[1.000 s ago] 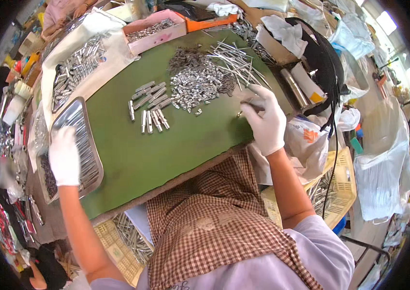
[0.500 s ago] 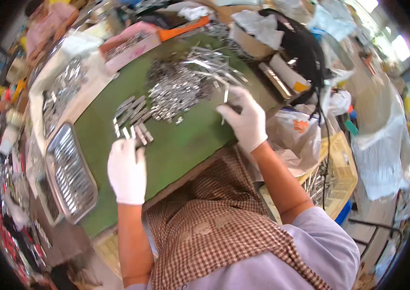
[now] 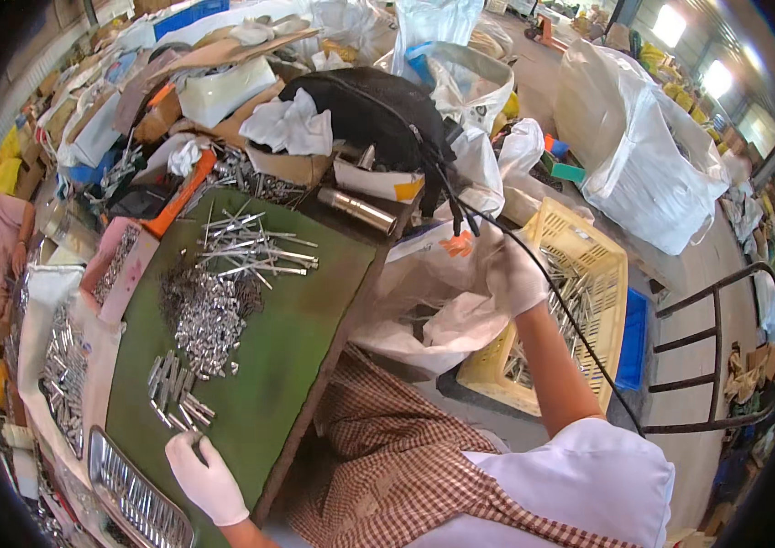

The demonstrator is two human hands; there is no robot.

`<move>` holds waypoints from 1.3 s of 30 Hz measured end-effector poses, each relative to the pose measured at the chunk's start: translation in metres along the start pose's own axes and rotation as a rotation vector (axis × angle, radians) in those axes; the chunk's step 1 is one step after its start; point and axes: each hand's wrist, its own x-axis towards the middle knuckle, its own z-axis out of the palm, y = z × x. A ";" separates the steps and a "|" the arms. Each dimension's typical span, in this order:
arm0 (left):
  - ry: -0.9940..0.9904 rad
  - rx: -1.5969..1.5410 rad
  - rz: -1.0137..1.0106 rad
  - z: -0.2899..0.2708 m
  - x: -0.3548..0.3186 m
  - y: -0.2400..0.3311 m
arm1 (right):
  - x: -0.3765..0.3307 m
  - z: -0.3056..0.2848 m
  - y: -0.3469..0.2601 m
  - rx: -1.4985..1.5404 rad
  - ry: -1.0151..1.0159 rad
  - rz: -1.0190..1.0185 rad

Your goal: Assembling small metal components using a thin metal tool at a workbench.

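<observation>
A worker in white gloves sorts small metal parts at a green-topped bench (image 3: 287, 338), the two hands working well apart: the left hand (image 3: 206, 475) rests near the bench's near edge, fingers loosely curled by a short row of silver tubes (image 3: 176, 395) lined up side by side, apparently so they can be picked off in order, though whether it pinches one cannot be told. Just beyond its wrist, at the near left corner, a metal tray (image 3: 136, 498) holds tubes already laid in ranks. The right hand (image 3: 517, 274) reaches off the bench's right edge, closed loosely at a white plastic bag (image 3: 433, 310) hanging there above a yellow crate (image 3: 579, 301) on the floor; what it grips is hidden. An unsorted heap of small parts (image 3: 208, 310) sits mid-bench within easy reach, with longer rods (image 3: 251, 248) fanned toward the far edge. A pink box (image 3: 123, 269) of more pieces lies along the left edge, and a black bag (image 3: 369, 110) sits past the far edge
</observation>
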 end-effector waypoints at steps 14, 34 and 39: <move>-0.001 -0.063 -0.054 0.001 -0.003 -0.011 | 0.282 -0.010 -0.049 -0.331 0.358 -0.352; 0.059 0.126 -0.201 0.002 0.008 0.009 | -0.020 0.198 -0.133 -0.301 -0.389 -0.553; 0.054 0.187 -0.271 0.005 0.008 0.002 | -0.002 0.252 -0.124 -0.763 -0.543 -0.496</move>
